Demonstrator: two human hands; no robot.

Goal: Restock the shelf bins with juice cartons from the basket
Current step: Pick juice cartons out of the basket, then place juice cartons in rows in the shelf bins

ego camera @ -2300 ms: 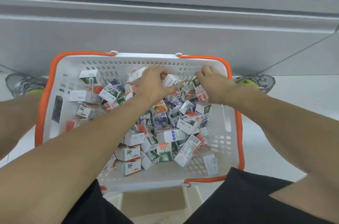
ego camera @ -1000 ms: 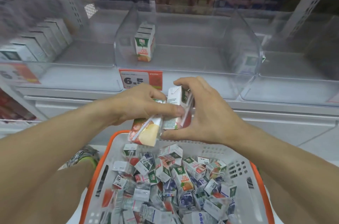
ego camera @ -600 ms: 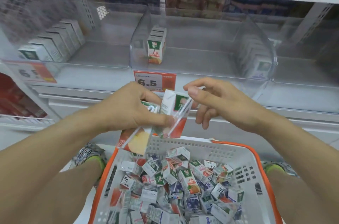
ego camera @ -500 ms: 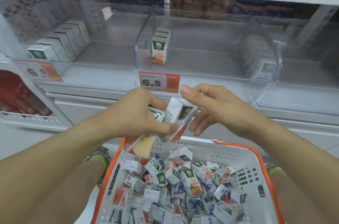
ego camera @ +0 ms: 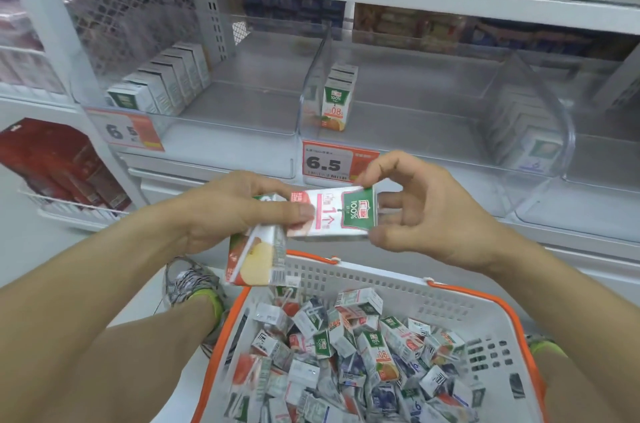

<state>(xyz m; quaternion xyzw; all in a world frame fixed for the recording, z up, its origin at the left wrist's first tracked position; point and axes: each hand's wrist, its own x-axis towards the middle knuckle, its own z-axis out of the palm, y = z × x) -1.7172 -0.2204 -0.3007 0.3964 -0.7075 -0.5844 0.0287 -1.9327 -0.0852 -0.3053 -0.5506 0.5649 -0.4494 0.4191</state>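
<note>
Both hands are up in front of the shelf, above the far rim of the basket (ego camera: 398,287). The left hand (ego camera: 235,211) is closed around two juice cartons. One, the apple carton (ego camera: 254,261), hangs down below the fist with its long side almost straight up and down, tipped a little to the left. The other, the green and white carton (ego camera: 341,213), lies on its side, long side running left to right, with its green end pointing right. The left thumb presses on its left end. The right hand (ego camera: 426,215) pinches the green end between the thumb below and the fingers on top; the other fingers are loosely curled. The basket below is white with orange handles and is full of small cartons lying every which way. On the shelf, the middle bin (ego camera: 433,118) is clear, with a short row of cartons (ego camera: 337,100) standing upright at its left side. A price tag (ego camera: 337,163) reads 6.5.
</note>
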